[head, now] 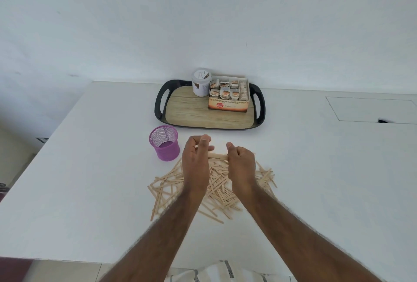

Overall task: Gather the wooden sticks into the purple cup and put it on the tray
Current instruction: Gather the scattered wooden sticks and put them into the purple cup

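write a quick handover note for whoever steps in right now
Left hand: holds the left end of a small bundle of sticks, just above the pile.
Right hand: fingers curled round the bundle's right end.
Pile of sticks: loose on the table, under both hands.
Purple cup: upright on the table, left of the hands, in front of the tray; looks empty.
Tray: carries a jar and a tea box, with bare space at front left.
Done: one bundle picked up.
Left: drop the bundle in the cup, gather the rest, then set the cup on the tray.
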A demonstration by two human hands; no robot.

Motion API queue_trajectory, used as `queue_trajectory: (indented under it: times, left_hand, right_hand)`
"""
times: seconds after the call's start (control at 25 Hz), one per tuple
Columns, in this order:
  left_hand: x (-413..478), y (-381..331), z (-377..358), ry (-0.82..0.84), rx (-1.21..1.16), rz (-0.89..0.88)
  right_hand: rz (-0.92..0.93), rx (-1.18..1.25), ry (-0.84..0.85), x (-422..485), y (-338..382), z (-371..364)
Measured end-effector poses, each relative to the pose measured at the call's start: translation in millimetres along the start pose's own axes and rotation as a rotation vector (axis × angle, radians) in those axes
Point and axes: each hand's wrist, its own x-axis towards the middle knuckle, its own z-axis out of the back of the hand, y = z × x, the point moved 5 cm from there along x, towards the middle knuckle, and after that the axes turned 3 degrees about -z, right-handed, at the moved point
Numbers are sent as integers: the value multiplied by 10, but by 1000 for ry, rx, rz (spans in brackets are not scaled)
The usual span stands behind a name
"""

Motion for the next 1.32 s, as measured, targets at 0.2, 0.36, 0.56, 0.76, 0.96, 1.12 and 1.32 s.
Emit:
queue_trajectory:
  times: [0.2, 0.36, 0.56, 0.76, 0.96, 1.12, 1.32]
  left_hand:
    - [-91, 78, 39, -14, 307, -35]
    - [-87, -7, 52, 13, 323, -83]
    - [-120, 15, 129, -4, 347, -202]
    - [-90, 126, 123, 79, 439, -15]
    - [-111, 212, 87, 266, 234, 378]
    - [-87, 210, 6, 305, 230, 339]
    - [187, -9, 305, 206, 546, 96]
  right_hand:
    - [180, -117, -3, -153, 161, -62]
    - [65, -70, 28, -137, 79, -47]
    - [-443, -201, 293, -124, -68, -10]
    - [-273, -16, 206, 6, -15, 39]
    - [31, -181, 24, 27, 24, 141]
    - [196, -208, -35, 17, 168, 148]
    - [382, -449, -40, 195, 57, 366]
